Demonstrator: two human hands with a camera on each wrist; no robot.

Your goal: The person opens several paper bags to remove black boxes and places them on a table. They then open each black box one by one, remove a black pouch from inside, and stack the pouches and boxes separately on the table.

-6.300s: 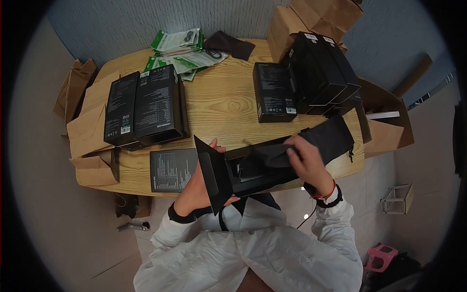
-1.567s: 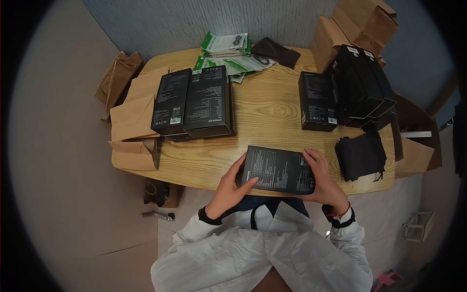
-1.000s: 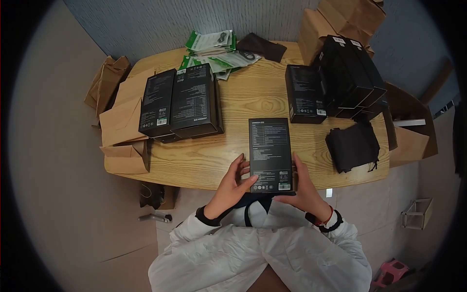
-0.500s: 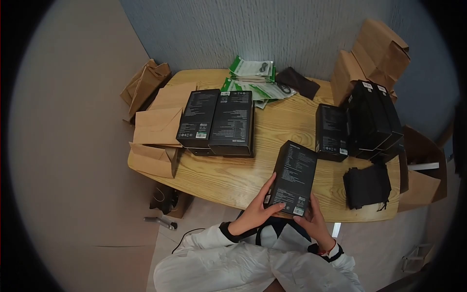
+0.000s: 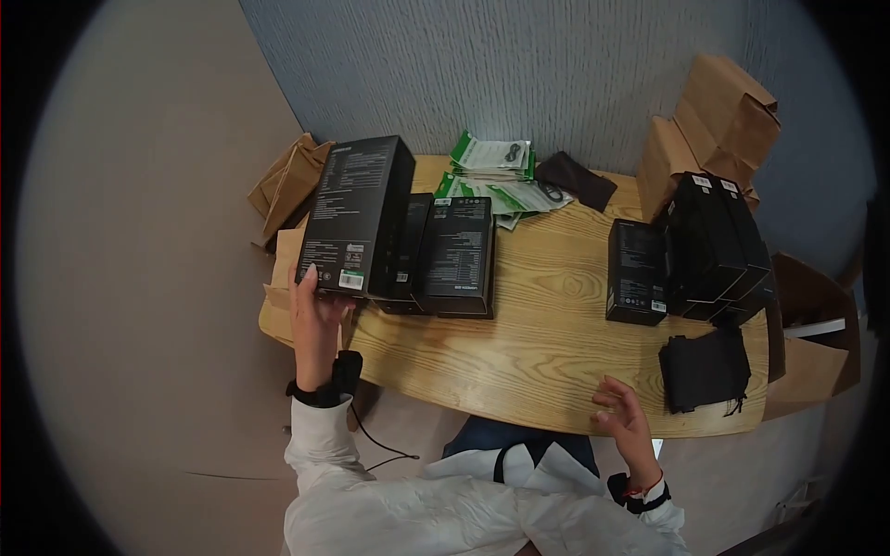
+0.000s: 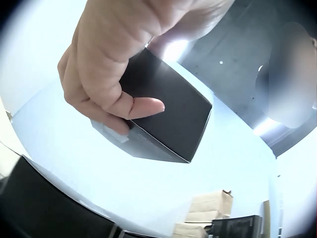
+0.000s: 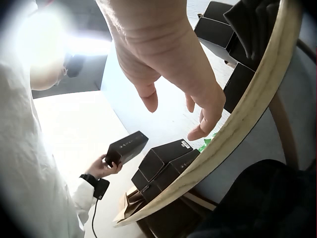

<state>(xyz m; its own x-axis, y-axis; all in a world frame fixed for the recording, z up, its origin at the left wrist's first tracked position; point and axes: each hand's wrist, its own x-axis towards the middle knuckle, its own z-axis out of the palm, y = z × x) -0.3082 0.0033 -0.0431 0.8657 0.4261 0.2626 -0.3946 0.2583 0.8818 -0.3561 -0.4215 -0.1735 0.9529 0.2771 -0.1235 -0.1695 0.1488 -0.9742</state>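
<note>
My left hand [image 5: 317,320] grips a black printed box [image 5: 352,208] by its lower end, raised at the table's left side. It overlaps the left stack of similar black boxes [image 5: 456,259] in the head view. In the left wrist view, the fingers of the left hand [image 6: 106,64] curl round an edge of the dark box [image 6: 171,106]. My right hand [image 5: 626,422] is over the table's front edge with loosely bent fingers and nothing in it. The right wrist view shows the right hand [image 7: 173,64] with thumb and fingers apart.
More black boxes [image 5: 709,236] stand at the right, with a folded black drawstring pouch [image 5: 706,371] in front. Green-and-white packets [image 5: 491,153] and a dark pouch [image 5: 577,181] lie at the back. Brown paper bags [image 5: 287,185] sit at the left, others [image 5: 723,116] at the back right.
The box was gripped in both hands at the table's front; earlier it lay open. It has moved left and up in my left hand alone, and my right hand has let go.
</note>
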